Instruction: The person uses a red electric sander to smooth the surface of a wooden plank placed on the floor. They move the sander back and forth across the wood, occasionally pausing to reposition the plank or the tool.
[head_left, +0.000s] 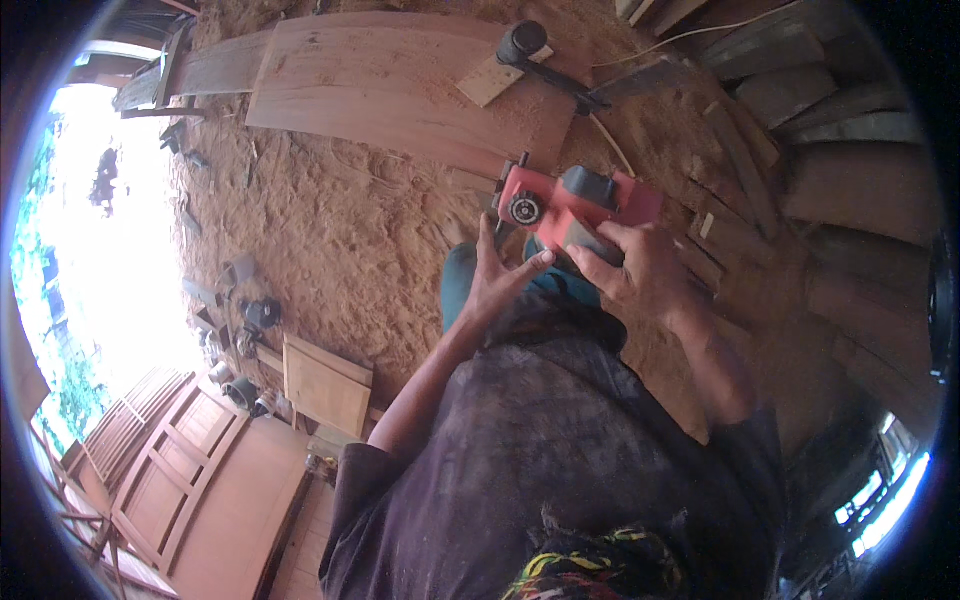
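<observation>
A red and black electric planer (pixel 575 205) is in front of my body, a round dark knob on its left end. My right hand (pixel 640 262) is closed about its dark grip on the near side, with the thumb laid over the top. At the planer's left end, my left hand (pixel 497 280) supports it between the thumb and the fingers. One finger lies along the metal guide and the thumb reaches toward the near edge; the other fingers are partly hidden. Beyond the planer a wide brown wooden board (pixel 390 90) lies over the ground.
A dark tool with a rounded head (pixel 522 43) rests on a small pale wood piece (pixel 490 82) on the board. Sawdust (pixel 330 210) covers the floor. Planks (pixel 860 190) are stacked at right. Wooden panels (pixel 330 385) and a framed door (pixel 215 470) are at lower left.
</observation>
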